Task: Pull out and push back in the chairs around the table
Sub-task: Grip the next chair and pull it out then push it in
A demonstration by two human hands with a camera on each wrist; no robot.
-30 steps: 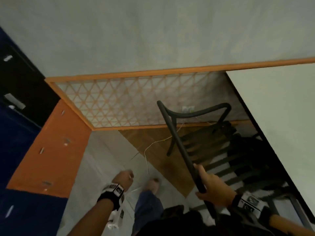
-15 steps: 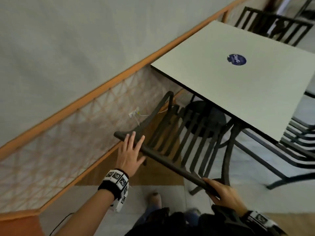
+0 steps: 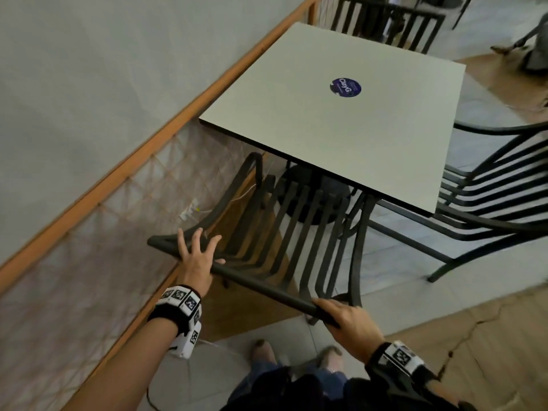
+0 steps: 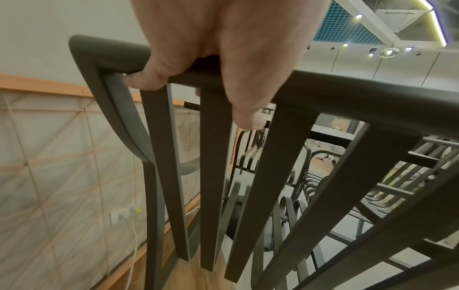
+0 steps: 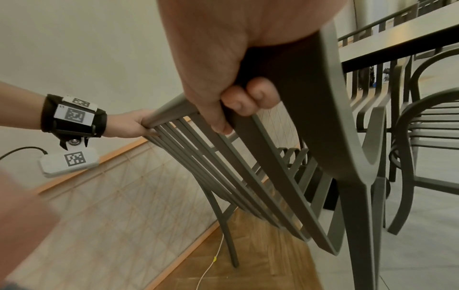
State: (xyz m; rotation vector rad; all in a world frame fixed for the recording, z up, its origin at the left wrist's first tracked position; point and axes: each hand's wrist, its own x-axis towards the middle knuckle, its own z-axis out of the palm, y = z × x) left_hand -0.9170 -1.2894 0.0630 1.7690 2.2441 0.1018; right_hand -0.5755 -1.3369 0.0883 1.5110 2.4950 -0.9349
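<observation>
A dark slatted chair stands at the near side of the white square table, its seat partly under the top. My left hand lies on the left end of the top rail with its fingers spread straight over it and the thumb on the near side. My right hand grips the rail's right end with its fingers curled round it. In the left wrist view the left hand rests on the chair's rail. In the right wrist view the right hand is wrapped round the chair's corner.
A wood-framed lattice partition runs close along the left, with a socket and white cable at its foot. A second dark chair stands at the table's right and a third at its far side. My feet are behind the chair.
My left hand hung free a second ago and has come up onto the top rail. My right hand has kept its grip. The head view has swung round to the table.
</observation>
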